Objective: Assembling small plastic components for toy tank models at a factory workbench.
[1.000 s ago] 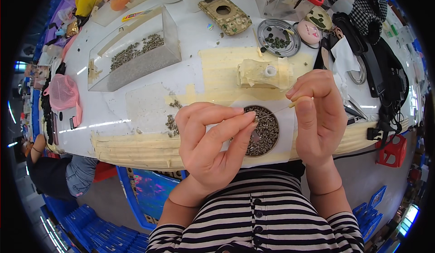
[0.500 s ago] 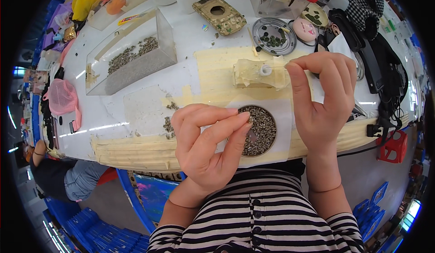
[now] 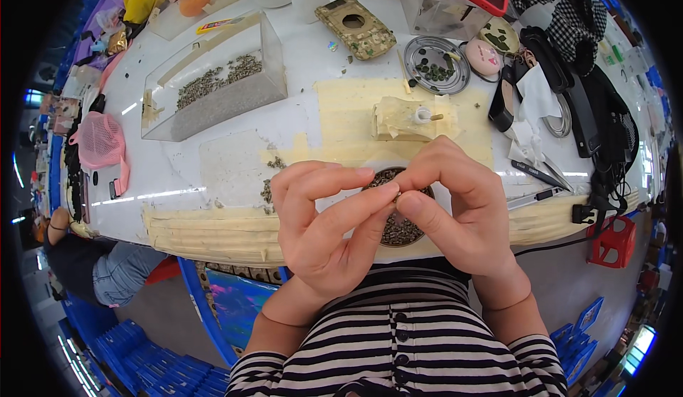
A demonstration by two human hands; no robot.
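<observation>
Over the round dish [image 3: 389, 176] of small metallic parts, my two hands meet at their fingertips. My left hand [image 3: 324, 230] is closed in a pinch, its other fingers curled loosely; a tiny piece may sit between the tips, too small to make out. From the right, my right hand [image 3: 459, 212] pinches thumb and forefinger against the same spot, and what it holds is hidden. Just beyond stands a small white cup [image 3: 422, 114] on a tape-covered block [image 3: 388, 123], a short brownish stick jutting from it.
A clear bin [image 3: 277, 87] of small metal parts stands left. Farther back are a camouflage model tank hull [image 3: 355, 27] and a round tray [image 3: 466, 77] with dark green pieces. Tweezers [image 3: 557, 176] and a knife [image 3: 533, 198] lie right. A person [image 3: 85, 272] sits at far left.
My right hand has come from beside the white cup, where it held a thin needle-like stick, down and left to meet my left hand. My left hand has barely moved.
</observation>
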